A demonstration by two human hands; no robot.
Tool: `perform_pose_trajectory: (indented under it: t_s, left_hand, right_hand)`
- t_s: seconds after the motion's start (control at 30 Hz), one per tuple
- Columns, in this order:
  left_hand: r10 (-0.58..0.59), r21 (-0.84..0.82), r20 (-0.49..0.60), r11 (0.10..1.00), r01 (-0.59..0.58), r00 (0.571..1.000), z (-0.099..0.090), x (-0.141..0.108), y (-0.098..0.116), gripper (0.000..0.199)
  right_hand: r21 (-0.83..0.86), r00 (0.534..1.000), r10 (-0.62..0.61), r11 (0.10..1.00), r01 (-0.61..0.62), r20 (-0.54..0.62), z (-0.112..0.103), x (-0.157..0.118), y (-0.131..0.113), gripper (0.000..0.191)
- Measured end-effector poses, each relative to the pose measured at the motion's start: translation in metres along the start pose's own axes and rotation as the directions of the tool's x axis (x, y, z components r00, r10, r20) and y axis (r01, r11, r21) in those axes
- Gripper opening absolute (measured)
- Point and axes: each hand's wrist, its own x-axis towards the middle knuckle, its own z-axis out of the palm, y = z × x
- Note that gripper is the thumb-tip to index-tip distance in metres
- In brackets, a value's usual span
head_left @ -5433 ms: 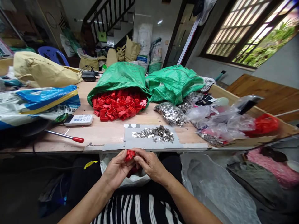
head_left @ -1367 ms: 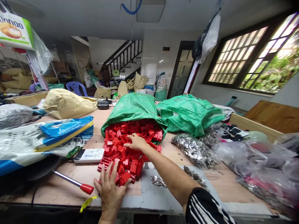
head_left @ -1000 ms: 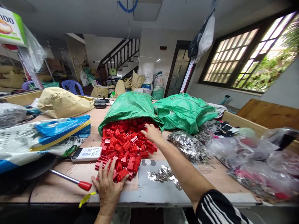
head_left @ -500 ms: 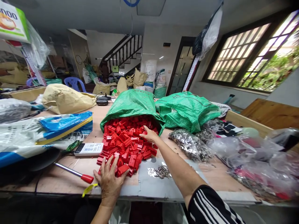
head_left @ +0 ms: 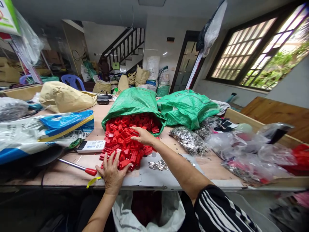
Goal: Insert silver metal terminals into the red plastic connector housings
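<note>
A heap of red plastic pieces [head_left: 120,135] spills from the mouth of a green woven sack [head_left: 135,101] onto the table. At the near left edge of the heap, my left hand [head_left: 113,172] rests with its fingers spread against the pieces. Over the upper middle of the heap reaches my right hand [head_left: 142,136], its fingers apart and nothing seen in it. Small silvery metal parts [head_left: 158,165] lie on a grey sheet right of the heap, below my right forearm.
Left of the heap are a white phone-like device [head_left: 91,146] and a red-handled lever [head_left: 90,171]. A second green sack [head_left: 188,108] and bags of metal parts [head_left: 188,140] lie to the right. An open white sack [head_left: 169,212] stands below the table edge.
My right hand has moved left across the heap, toward its middle. My left hand stays at the near edge. The view has shifted, showing more of the white sack below.
</note>
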Motion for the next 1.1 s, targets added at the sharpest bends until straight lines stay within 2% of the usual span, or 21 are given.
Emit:
perform_pose_trajectory:
  t_s: [0.1, 0.2, 0.3, 0.4, 0.57, 0.73, 0.9, 1.03, 1.1]
  left_hand:
    - [0.006, 0.001, -0.008, 1.0, -0.006, 1.0, -0.001, 0.0, 0.001, 0.061]
    - [0.02, -0.007, -0.012, 1.0, -0.02, 1.0, 0.0, -0.002, 0.0, 0.062]
    - [0.027, -0.028, -0.029, 0.999, -0.027, 0.999, 0.004, -0.004, -0.001, 0.062]
    - [0.019, -0.039, -0.054, 0.999, -0.022, 0.998, 0.008, -0.006, -0.003, 0.06]
    - [0.044, -0.049, -0.076, 0.998, -0.048, 0.996, 0.011, -0.006, -0.008, 0.057]
    - [0.111, -0.068, -0.093, 0.991, -0.118, 0.989, 0.01, -0.004, -0.01, 0.056]
    - [0.193, -0.121, -0.117, 0.971, -0.207, 0.974, -0.004, -0.026, 0.003, 0.048]
    - [0.25, -0.311, -0.035, 0.917, -0.248, 0.968, -0.018, -0.061, 0.019, 0.039]
    - [0.214, -0.504, 0.036, 0.847, -0.167, 0.976, -0.022, -0.073, 0.025, 0.041]
  right_hand:
    - [-0.004, 0.998, 0.057, 0.998, -0.057, -0.021, -0.012, -0.011, 0.013, 0.051]
    - [-0.056, 0.979, 0.203, 0.977, -0.205, -0.036, -0.019, -0.033, 0.039, 0.039]
    - [-0.118, 0.948, 0.319, 0.94, -0.319, -0.027, -0.017, -0.059, 0.06, 0.033]
    - [-0.158, 0.93, 0.368, 0.919, -0.362, 0.009, -0.008, -0.078, 0.068, 0.029]
    - [-0.197, 0.914, 0.406, 0.897, -0.397, 0.005, 0.004, -0.09, 0.066, 0.016]
    - [-0.186, 0.919, 0.393, 0.901, -0.392, -0.035, 0.01, -0.094, 0.057, 0.017]
    - [-0.144, 0.911, 0.398, 0.9, -0.411, -0.108, 0.012, -0.097, 0.053, 0.018]
    - [-0.073, 0.897, 0.407, 0.903, -0.424, -0.173, 0.001, -0.102, 0.051, 0.021]
    - [-0.014, 0.906, 0.388, 0.918, -0.396, -0.172, -0.005, -0.109, 0.042, 0.021]
